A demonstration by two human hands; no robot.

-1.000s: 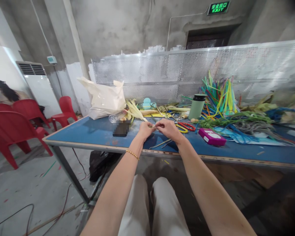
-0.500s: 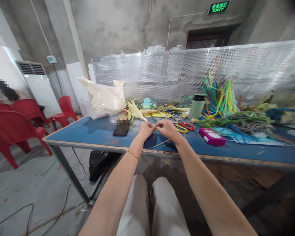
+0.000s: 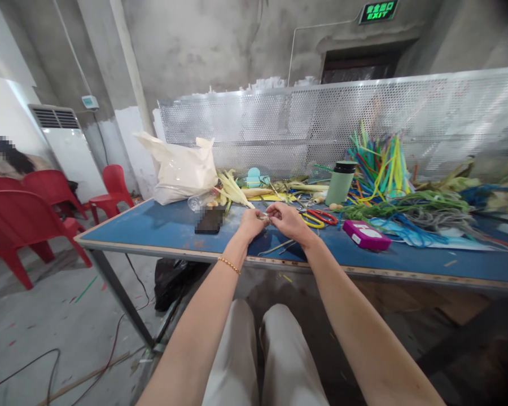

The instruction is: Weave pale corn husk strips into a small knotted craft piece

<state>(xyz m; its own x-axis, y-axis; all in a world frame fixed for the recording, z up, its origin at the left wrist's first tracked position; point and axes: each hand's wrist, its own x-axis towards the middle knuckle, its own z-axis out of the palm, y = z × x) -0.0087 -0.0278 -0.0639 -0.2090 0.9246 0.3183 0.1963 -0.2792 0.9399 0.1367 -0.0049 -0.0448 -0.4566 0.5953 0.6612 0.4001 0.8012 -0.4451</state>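
Observation:
Above the front part of the blue table (image 3: 173, 231), my left hand (image 3: 253, 224) and my right hand (image 3: 288, 222) meet fingertip to fingertip. Both are closed in a pinch around something small and thin, too small to name. Pale corn husks (image 3: 233, 190) lie just beyond my left hand. By my right hand are scissors with yellow handles (image 3: 312, 220) and a pair with red handles (image 3: 324, 217). Thin stems or wires (image 3: 279, 246) lie on the table below my hands.
A black phone (image 3: 209, 221) and a cream plastic bag (image 3: 184, 169) are on the left. Rightward stand a green bottle (image 3: 340, 185), a purple box (image 3: 366, 235), colourful strips (image 3: 383, 163) and tangled cords (image 3: 423, 208). A perforated metal panel (image 3: 258, 124) runs behind.
My fingertips have shifted slightly against each other at the small thing, with the right fingers a little higher. The table things stay where they were.

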